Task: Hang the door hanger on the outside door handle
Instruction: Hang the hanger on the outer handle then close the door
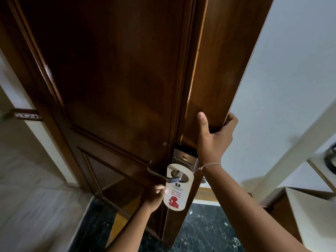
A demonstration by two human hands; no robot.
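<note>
A white door hanger (175, 192) with red "Please do not disturb" print hangs with its round hole around the metal lever handle (160, 176) of a dark wooden door (118, 79). My left hand (157, 195) pinches the hanger's left edge below the handle. My right hand (213, 135) grips the door's edge above the metal lock plate (184, 157), thumb on the near face and fingers wrapped round the far side.
A white wall (291, 70) rises on the right beside the open door. Below lies dark marbled floor (203, 230). A wooden unit with a white top (309, 206) stands at the lower right. A pale tiled wall (27, 179) is on the left.
</note>
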